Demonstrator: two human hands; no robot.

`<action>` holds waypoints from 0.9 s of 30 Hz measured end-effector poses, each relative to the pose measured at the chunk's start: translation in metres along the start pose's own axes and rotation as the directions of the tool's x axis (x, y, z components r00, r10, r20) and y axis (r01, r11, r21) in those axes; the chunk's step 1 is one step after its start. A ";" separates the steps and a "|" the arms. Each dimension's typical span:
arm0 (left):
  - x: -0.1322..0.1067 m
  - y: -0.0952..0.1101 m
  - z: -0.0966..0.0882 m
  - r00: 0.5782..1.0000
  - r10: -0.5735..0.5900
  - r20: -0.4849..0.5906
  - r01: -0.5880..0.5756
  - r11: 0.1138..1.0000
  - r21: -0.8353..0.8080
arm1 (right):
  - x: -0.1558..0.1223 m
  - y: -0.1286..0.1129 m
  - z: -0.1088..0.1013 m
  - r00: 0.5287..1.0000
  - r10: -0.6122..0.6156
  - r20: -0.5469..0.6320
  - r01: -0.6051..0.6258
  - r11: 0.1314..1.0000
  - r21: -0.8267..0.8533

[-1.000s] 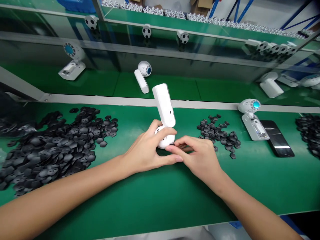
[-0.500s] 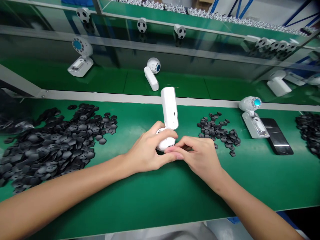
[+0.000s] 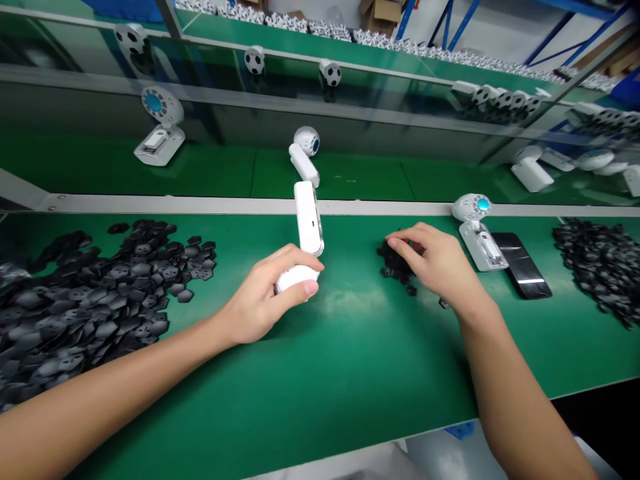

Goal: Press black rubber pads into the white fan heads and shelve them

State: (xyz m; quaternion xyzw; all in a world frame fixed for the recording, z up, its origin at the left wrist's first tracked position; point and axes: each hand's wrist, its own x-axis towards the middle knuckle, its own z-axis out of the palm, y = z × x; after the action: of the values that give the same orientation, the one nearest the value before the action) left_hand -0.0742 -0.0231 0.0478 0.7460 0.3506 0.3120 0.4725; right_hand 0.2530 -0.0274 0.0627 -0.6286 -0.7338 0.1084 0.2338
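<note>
My left hand (image 3: 273, 290) is wrapped around the rounded head of a white plastic device (image 3: 309, 217). The device's long rectangular body points away from me, with a small dark slot on its face. Fingers and thumb cover most of the round head. Over a small pile of black plastic pieces (image 3: 397, 265) is my right hand (image 3: 433, 257), thumb and forefinger tips close together in a pinch at the pile's far edge. Whatever lies between those fingertips is too small to make out. The hand hides part of the pile.
A large heap of black pieces (image 3: 100, 293) spreads at left, another heap (image 3: 600, 267) at far right. A similar white device (image 3: 481, 243) stands beside a black phone (image 3: 523, 265). Behind the metal rail (image 3: 225, 205) are more white devices (image 3: 160, 143); football-patterned parts (image 3: 255, 61) line the shelf.
My right hand has left the device's round head and moved right to the small pile. My left hand still holds the device. The view has shifted somewhat.
</note>
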 end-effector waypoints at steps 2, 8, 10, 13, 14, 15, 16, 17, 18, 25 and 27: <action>0.000 -0.001 -0.001 1.000 -0.002 0.005 0.002 1.000 0.008 | 0.001 0.012 0.000 0.999 0.000 0.037 0.002 0.999 -0.034; -0.002 -0.013 0.002 0.998 0.069 -0.014 -0.066 0.990 0.125 | 0.003 0.011 0.008 0.992 -0.069 0.106 0.079 0.992 -0.094; -0.002 -0.013 0.004 0.998 0.049 -0.050 -0.045 0.995 0.085 | 0.004 0.002 0.011 0.995 -0.083 0.051 0.087 0.992 -0.091; 0.001 -0.010 0.006 0.996 0.025 -0.082 -0.017 0.995 0.094 | 0.002 -0.018 0.019 1.000 0.021 -0.018 -0.018 0.988 0.151; 0.001 -0.009 0.006 0.996 0.025 -0.085 -0.015 0.994 0.109 | 0.000 -0.027 0.022 0.996 0.084 0.016 -0.085 0.951 0.297; 0.002 -0.008 0.007 0.996 0.025 -0.084 -0.014 0.992 0.124 | -0.002 -0.036 0.025 0.988 0.132 0.081 -0.155 0.887 0.436; 0.002 -0.007 0.007 0.997 0.023 -0.080 -0.011 0.990 0.140 | -0.006 -0.045 0.028 0.975 0.156 0.159 -0.218 0.810 0.545; 0.003 -0.007 0.007 0.997 0.022 -0.079 -0.009 0.988 0.154 | -0.009 -0.054 0.030 0.962 0.155 0.227 -0.265 0.741 0.617; 0.003 -0.007 0.008 0.997 0.022 -0.079 -0.009 0.986 0.165 | -0.012 -0.061 0.032 0.951 0.144 0.273 -0.294 0.694 0.657; 0.001 -0.007 0.012 0.997 -0.017 -0.069 0.029 0.984 0.173 | -0.022 -0.083 0.029 0.931 0.085 0.356 -0.329 0.620 0.712; 0.000 -0.008 0.014 0.998 0.023 -0.054 -0.012 0.980 0.198 | -0.022 -0.086 0.029 0.914 0.099 0.394 -0.373 0.588 0.717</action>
State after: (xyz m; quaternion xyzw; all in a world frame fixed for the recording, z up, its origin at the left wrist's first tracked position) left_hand -0.0655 -0.0275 0.0353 0.7831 0.3864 0.3006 0.3835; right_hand 0.1665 -0.0612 0.0719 -0.5315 -0.5491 0.5438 0.3467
